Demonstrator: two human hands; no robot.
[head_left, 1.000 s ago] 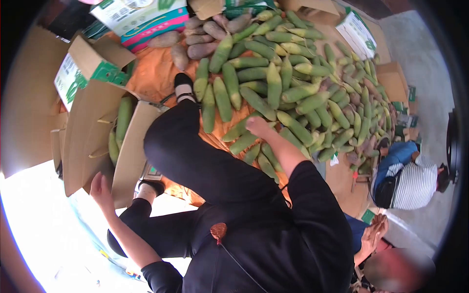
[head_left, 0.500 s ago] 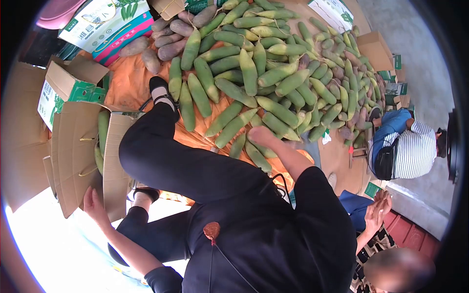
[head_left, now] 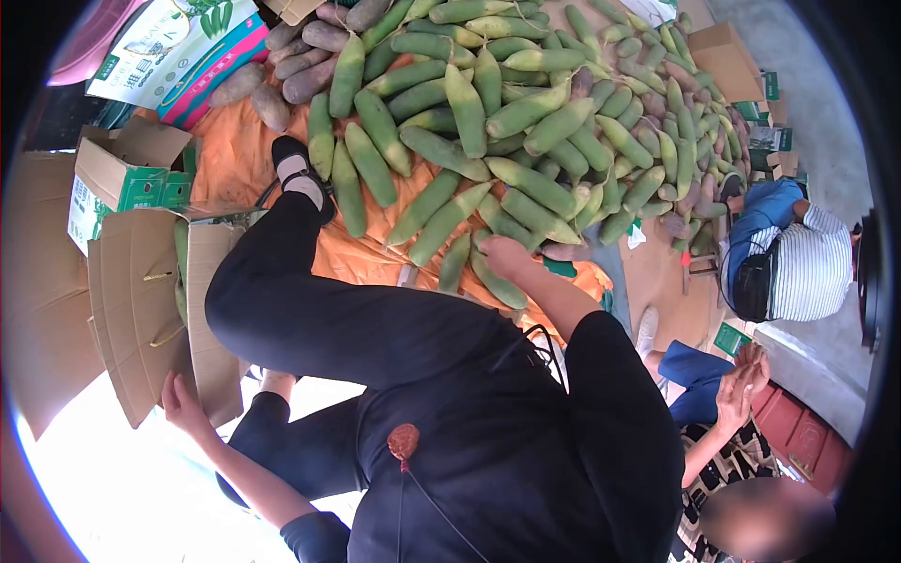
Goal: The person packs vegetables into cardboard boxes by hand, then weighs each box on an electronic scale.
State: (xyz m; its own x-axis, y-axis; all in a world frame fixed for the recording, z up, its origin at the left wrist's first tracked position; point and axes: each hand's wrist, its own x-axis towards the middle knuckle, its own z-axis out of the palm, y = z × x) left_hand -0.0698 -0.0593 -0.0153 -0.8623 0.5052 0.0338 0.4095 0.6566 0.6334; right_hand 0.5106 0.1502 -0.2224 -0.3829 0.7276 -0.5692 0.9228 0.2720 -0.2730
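My right hand (head_left: pixel 504 255) is at the near edge of a large heap of long green radishes (head_left: pixel 466 111). Its fingers bend over the upper end of a green radish (head_left: pixel 499 283), with the fingertips partly hidden. Low on the left, my left hand (head_left: pixel 183 405) has its fingers stretched upward against the lower edge of an open cardboard box (head_left: pixel 214 319). Nothing shows in that hand. Inside the box a green radish (head_left: pixel 181 267) is partly visible, and cord handles hang on its flap.
My shod foot (head_left: pixel 302 178) rests on an orange sheet (head_left: pixel 246 155) beside the heap. Purplish radishes (head_left: pixel 310 80) lie at the back. Another carton (head_left: pixel 131 164) stands at the left. One person in stripes (head_left: pixel 812 267) sits at the right; another person's hands (head_left: pixel 743 385) are nearer.
The view has shifted slightly. My right hand has moved a little toward the heap, its fingers now further around a radish. My left hand stays by the box.
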